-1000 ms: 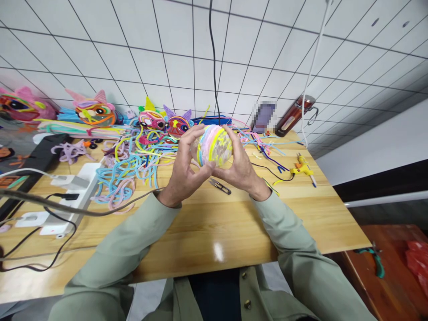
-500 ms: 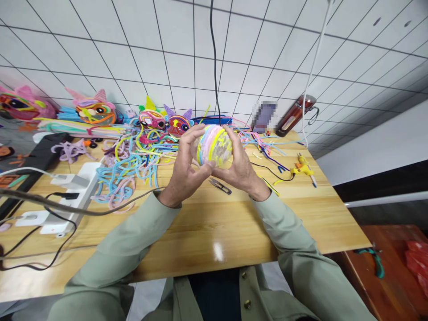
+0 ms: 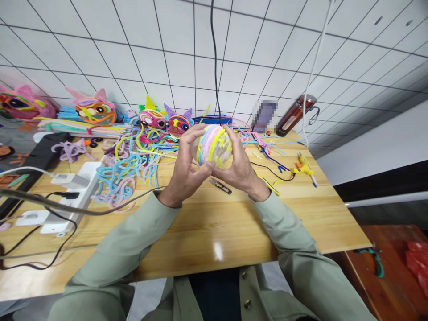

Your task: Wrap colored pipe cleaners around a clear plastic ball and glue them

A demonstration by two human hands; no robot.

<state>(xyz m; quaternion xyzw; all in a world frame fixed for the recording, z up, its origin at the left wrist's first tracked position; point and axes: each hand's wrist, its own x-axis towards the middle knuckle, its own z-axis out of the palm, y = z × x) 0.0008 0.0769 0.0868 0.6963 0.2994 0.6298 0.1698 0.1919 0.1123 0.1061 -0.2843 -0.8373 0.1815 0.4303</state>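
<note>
A clear round ball (image 3: 216, 145) with bands of blue, pink and yellow fuzzy strips is held up above the table between both hands. My left hand (image 3: 187, 167) wraps its left side, thumb along the bottom. On the right side, my right hand (image 3: 240, 165) grips it with the fingers behind and the thumb below. Small thread snips (image 3: 221, 186) lie on the wood just under the hands. Tangled pastel pipe cleaners (image 3: 123, 176) spread to the left of my left hand.
Decorated animal faces (image 3: 96, 111) line the wall. A white power strip (image 3: 78, 196) with cables is at left. At right are a yellow glue gun (image 3: 302, 167), a red-brown flask (image 3: 296, 115) and a blurred phone (image 3: 264, 117). Green-handled pliers (image 3: 377, 263) lie on a lower red-brown surface.
</note>
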